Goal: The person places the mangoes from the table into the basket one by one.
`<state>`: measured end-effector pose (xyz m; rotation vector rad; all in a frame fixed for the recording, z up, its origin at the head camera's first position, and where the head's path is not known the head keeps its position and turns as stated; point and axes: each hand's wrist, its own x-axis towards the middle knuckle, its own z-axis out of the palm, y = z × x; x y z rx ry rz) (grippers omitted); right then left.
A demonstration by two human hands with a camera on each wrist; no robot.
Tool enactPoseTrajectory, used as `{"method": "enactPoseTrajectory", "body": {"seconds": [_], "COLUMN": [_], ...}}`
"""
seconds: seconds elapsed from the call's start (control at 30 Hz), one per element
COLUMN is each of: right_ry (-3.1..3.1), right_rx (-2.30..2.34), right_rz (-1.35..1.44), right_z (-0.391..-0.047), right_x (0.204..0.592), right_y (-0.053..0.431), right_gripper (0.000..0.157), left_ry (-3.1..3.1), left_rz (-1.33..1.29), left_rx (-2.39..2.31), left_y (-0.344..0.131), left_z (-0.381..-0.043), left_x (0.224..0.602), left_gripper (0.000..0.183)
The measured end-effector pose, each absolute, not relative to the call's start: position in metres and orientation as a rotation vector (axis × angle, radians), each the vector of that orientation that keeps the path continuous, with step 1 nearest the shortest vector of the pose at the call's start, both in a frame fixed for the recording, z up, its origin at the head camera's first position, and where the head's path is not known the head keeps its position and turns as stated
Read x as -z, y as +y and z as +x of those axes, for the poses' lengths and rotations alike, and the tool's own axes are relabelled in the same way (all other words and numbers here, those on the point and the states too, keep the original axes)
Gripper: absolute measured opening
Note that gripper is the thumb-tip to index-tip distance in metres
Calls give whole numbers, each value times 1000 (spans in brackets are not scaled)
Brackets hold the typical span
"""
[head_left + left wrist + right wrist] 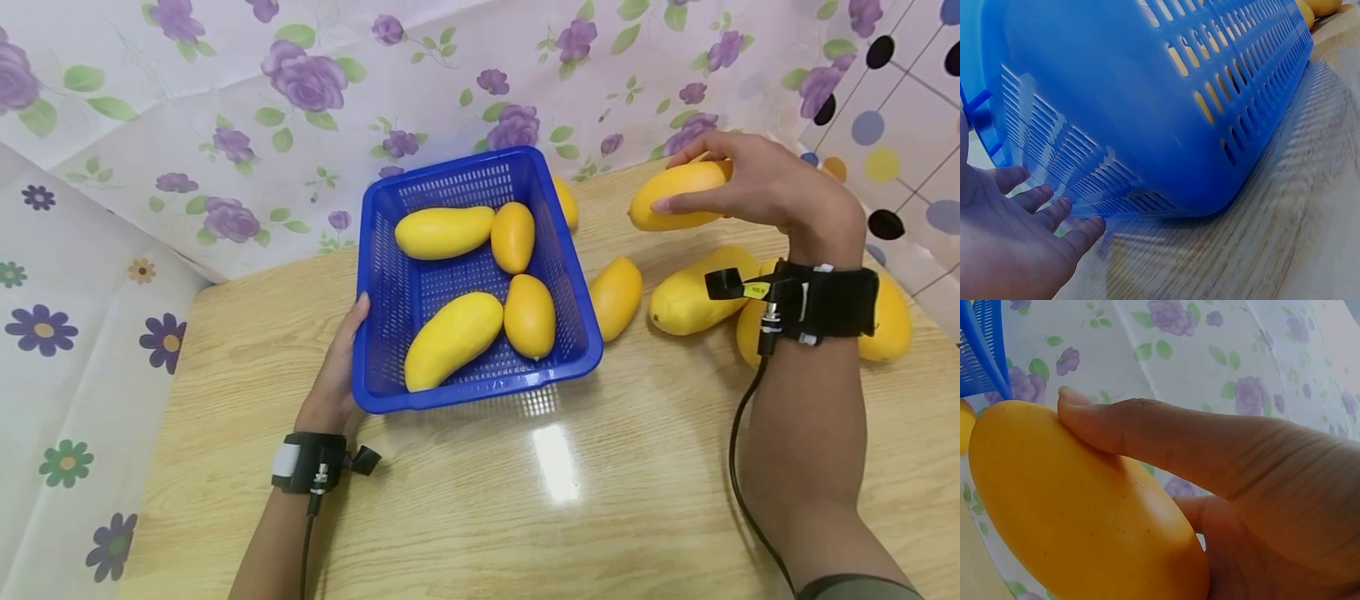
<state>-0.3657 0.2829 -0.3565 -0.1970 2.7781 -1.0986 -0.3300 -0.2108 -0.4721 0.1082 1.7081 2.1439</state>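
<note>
My right hand (765, 187) holds a yellow-orange mango (678, 196) above the table, thumb on the near side and fingers round the far side. In the right wrist view the thumb lies along the top of that mango (1085, 506). My left hand (333, 375) rests at the left side of a blue plastic basket (476, 392), its thumb at the rim. The left wrist view shows the fingers (1054, 215) loosely extended, with their tips against the slotted outer wall. Inside the basket lie several mangoes, among them a long yellow one (453, 340) and a rounder one (529, 317).
More mangoes lie on the wooden table (637, 467) right of the basket: one beside its wall (617, 298), another partly behind it (566, 202), and several beneath my right forearm. Flower-patterned sheeting (420, 92) stands along the back and left. Cables run down from both wrist cameras.
</note>
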Motion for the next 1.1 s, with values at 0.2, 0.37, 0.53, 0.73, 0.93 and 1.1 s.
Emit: {"method": "enactPoseTrajectory", "body": {"seconds": [0.2, 0.37, 0.53, 0.73, 0.93, 1.1], "right_ry": [2780, 2776, 2773, 2779, 2793, 2792], "right_rx": [1140, 1190, 1199, 1176, 1139, 1142], "right_rz": [-192, -203, -219, -215, -236, -245], "right_z": [-362, -359, -356, -352, -351, -350], "right_x": [356, 352, 347, 343, 340, 339], "right_y": [278, 274, 269, 262, 258, 257], "right_gripper": [68, 65, 67, 74, 73, 72], "left_ry": [1716, 1699, 1699, 1686, 1703, 1671], "left_rz": [87, 110, 113, 114, 105, 91], "left_rx": [-2121, -2130, -2123, -2133, -2127, -2142], "left_y": [-212, -211, -212, -210, -209, -210], "left_z": [-327, -327, -327, -329, -329, -329], "left_x": [473, 472, 470, 468, 467, 466], "left_gripper": [63, 64, 64, 63, 64, 65]}}
